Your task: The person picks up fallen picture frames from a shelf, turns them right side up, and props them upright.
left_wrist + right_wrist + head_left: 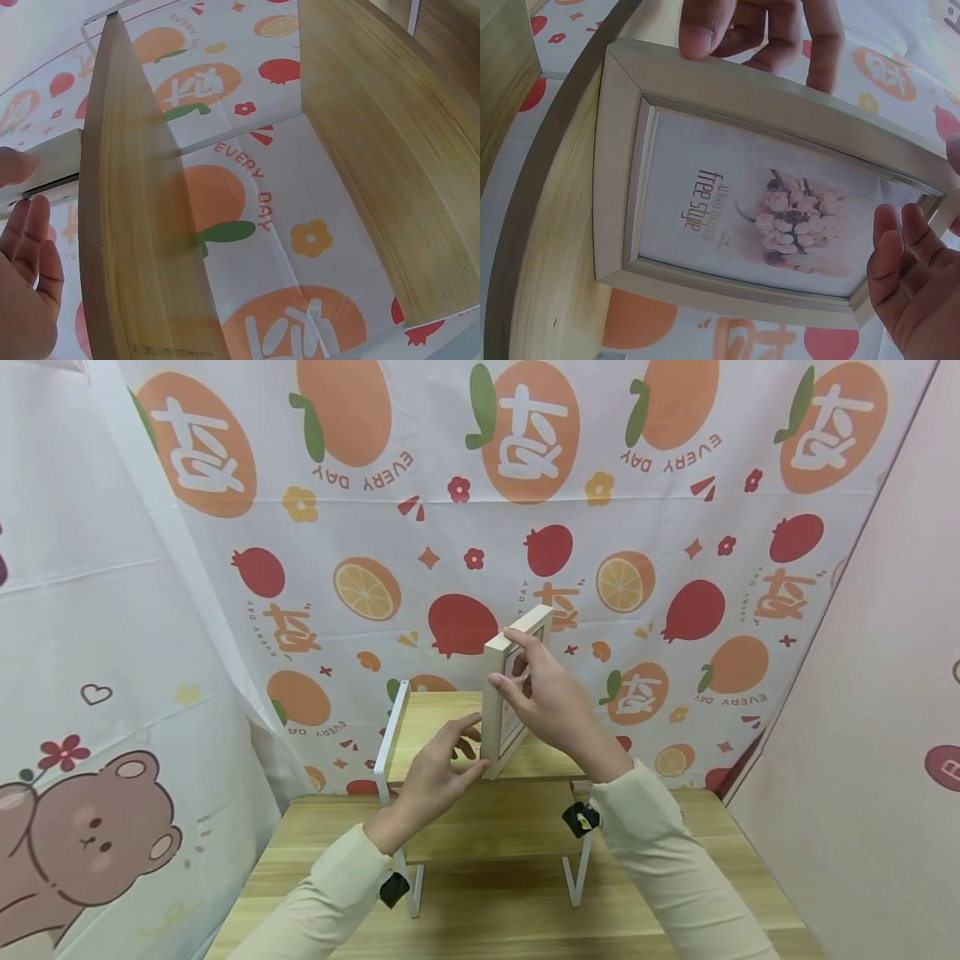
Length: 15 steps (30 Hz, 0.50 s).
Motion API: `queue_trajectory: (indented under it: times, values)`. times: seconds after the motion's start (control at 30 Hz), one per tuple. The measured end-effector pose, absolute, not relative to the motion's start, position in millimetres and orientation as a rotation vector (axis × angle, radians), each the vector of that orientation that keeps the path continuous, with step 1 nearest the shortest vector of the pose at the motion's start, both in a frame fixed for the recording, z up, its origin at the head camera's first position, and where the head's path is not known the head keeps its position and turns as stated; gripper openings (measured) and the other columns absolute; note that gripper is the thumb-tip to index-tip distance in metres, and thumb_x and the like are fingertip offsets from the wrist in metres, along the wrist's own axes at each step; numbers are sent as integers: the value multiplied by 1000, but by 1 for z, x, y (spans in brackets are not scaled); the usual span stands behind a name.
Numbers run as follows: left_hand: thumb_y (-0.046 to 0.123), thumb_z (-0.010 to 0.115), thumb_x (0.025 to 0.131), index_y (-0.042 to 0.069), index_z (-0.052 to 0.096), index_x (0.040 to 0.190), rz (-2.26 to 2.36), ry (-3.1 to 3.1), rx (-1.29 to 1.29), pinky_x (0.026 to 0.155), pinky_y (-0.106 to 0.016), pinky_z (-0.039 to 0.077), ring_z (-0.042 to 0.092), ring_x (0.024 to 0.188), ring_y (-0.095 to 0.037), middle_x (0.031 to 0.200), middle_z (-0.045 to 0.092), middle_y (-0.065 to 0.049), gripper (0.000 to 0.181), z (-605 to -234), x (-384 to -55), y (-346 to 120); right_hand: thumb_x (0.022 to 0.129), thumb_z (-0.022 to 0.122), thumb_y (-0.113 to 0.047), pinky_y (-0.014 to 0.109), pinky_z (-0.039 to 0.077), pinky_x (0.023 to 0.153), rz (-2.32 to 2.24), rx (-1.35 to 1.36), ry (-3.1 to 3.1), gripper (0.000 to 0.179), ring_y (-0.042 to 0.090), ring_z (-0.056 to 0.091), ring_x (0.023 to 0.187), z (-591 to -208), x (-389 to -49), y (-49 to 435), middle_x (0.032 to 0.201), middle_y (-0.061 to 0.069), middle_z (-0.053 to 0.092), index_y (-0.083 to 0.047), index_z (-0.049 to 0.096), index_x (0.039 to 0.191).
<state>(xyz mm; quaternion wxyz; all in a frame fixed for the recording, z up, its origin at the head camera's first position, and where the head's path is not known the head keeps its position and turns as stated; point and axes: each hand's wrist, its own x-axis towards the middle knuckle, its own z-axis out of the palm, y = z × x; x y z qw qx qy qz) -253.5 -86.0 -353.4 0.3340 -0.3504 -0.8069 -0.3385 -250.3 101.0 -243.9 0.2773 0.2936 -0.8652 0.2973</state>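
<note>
Right hand (555, 702) half-curled, gripping picture frame (727, 202) near twelve o'clock, left hand (435, 772) pinching it near seven o'clock, wooden shelf (438, 718) at six

Decent gap between the shelf's (433, 708) two boards, middle of the left wrist view, so a hand could slip through. Up top, the photo frame (492, 710) blocks sideways crossing mid-picture, and the cloth (420, 531) walls off the back.

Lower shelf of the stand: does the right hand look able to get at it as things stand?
Probably not yet: the right hand holds the picture frame at the upper shelf. Once freed, it could likely reach the lower shelf through the open front.
</note>
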Motion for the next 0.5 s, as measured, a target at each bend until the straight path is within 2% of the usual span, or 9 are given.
queue_trajectory:
  times: [0.17, 0.5]
  values:
    - [6, 80, 77, 3, 50, 133, -882, -2102, -911, 67, -31, 52, 64, 79, -17, 100, 64, -11, 64, -353, -254, -84, 94, 63, -28, 27, 45, 61, 815, 763, -2317, 61, 21, 54, 71, -246, -251, 99, 96, 9, 56, -11, 33, 145]
    - [7, 80, 78, 5, 52, 132, -889, -2078, -924, 66, -28, 51, 65, 79, -17, 97, 65, -9, 61, -351, -256, -79, 95, 61, -28, 27, 45, 58, 897, 702, -2321, 63, 15, 52, 66, -250, -249, 98, 84, 7, 57, -10, 29, 146]
